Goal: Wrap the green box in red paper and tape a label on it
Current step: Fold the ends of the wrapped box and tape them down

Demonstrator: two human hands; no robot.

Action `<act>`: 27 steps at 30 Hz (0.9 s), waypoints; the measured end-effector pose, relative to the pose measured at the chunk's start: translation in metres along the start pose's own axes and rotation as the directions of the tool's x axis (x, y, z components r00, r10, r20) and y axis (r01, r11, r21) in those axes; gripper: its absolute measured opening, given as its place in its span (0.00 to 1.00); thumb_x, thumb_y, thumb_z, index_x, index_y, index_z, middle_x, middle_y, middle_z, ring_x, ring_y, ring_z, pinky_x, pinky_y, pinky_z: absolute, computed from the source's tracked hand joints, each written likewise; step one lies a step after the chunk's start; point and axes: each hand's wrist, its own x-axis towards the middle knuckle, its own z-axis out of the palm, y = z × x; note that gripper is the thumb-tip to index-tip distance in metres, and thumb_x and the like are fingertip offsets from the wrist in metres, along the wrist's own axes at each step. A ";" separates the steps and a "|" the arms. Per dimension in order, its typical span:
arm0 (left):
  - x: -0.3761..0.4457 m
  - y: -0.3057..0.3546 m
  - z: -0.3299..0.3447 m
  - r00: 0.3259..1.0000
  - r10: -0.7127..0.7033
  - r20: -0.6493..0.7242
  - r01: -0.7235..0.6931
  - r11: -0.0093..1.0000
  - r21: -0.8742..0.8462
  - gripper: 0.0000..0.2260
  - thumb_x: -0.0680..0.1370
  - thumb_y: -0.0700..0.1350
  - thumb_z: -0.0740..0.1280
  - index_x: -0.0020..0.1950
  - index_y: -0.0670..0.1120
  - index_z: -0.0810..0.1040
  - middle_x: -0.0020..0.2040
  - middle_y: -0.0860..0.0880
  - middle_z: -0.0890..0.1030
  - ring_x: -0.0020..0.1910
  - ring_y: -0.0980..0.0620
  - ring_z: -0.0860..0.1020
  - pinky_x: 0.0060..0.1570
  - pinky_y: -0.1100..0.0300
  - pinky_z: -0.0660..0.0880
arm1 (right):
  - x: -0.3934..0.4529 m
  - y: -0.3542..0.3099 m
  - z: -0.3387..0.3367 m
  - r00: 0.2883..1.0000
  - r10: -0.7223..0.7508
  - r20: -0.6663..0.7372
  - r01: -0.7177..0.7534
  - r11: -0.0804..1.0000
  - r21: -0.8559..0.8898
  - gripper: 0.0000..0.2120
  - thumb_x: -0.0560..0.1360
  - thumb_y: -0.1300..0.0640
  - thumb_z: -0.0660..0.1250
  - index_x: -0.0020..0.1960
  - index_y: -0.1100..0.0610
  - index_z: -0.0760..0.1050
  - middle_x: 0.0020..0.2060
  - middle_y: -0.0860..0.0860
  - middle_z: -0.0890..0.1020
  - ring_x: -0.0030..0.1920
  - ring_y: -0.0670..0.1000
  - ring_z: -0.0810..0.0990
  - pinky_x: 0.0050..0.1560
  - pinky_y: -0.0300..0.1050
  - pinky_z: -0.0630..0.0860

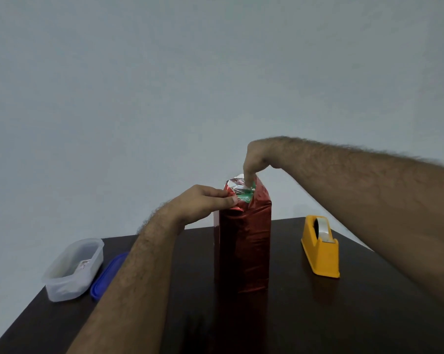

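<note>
A tall box stands upright on the dark table [317,315], its sides covered in shiny red paper [245,246]. At the top end a bit of the green box [245,196] shows between crumpled paper flaps with a silver inner side. My left hand [203,200] pinches a red flap at the top left edge between thumb and fingers. My right hand [256,157] comes down from above, its fingers pushing the paper into the top end. The fingertips are hidden in the folds.
A yellow tape dispenser [320,247] with a clear tape roll stands right of the box. At the left edge sits a clear plastic tub [74,269] with a small item inside, its blue lid [108,275] lying beside it. A plain wall is behind.
</note>
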 end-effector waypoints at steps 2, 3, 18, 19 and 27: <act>-0.002 0.002 0.001 1.000 -0.007 0.003 0.007 1.000 -0.016 0.22 0.73 0.61 0.78 0.64 0.56 0.86 0.63 0.59 0.84 0.66 0.57 0.78 0.67 0.57 0.69 | 0.003 0.003 0.005 0.993 -0.015 0.119 0.011 0.999 0.038 0.41 0.74 0.47 0.79 0.80 0.60 0.66 0.80 0.56 0.67 0.78 0.61 0.68 0.74 0.55 0.70; -0.002 0.004 0.002 1.000 -0.010 0.003 0.010 1.000 -0.021 0.21 0.74 0.60 0.78 0.64 0.55 0.86 0.62 0.59 0.84 0.65 0.58 0.78 0.66 0.58 0.69 | 0.005 0.005 0.008 0.985 -0.005 0.174 -0.002 0.999 0.040 0.42 0.75 0.46 0.78 0.81 0.60 0.64 0.82 0.57 0.64 0.80 0.61 0.65 0.76 0.55 0.67; -0.011 0.009 0.004 1.000 0.009 -0.004 -0.009 0.994 -0.106 0.09 0.78 0.54 0.76 0.57 0.57 0.88 0.52 0.65 0.86 0.54 0.71 0.75 0.55 0.61 0.66 | 0.012 0.044 0.048 0.945 0.010 -0.328 0.287 0.460 0.840 0.28 0.72 0.35 0.77 0.54 0.57 0.75 0.56 0.48 0.80 0.59 0.46 0.76 0.53 0.44 0.71; -0.012 0.011 0.006 1.000 0.023 -0.013 -0.025 0.992 -0.124 0.10 0.78 0.53 0.76 0.59 0.56 0.88 0.53 0.63 0.87 0.55 0.71 0.77 0.57 0.60 0.66 | 0.011 0.054 0.057 0.927 0.063 -0.369 0.306 0.440 0.844 0.25 0.74 0.35 0.75 0.50 0.57 0.74 0.52 0.47 0.79 0.55 0.44 0.76 0.49 0.42 0.70; -0.011 0.043 0.028 0.852 0.341 -0.396 -0.299 0.940 0.165 0.10 0.79 0.50 0.75 0.60 0.55 0.87 0.69 0.57 0.81 0.69 0.61 0.74 0.70 0.58 0.68 | -0.006 0.143 0.143 0.864 0.283 -0.417 0.210 0.550 0.808 0.15 0.80 0.43 0.71 0.54 0.55 0.78 0.55 0.49 0.82 0.59 0.51 0.79 0.53 0.46 0.76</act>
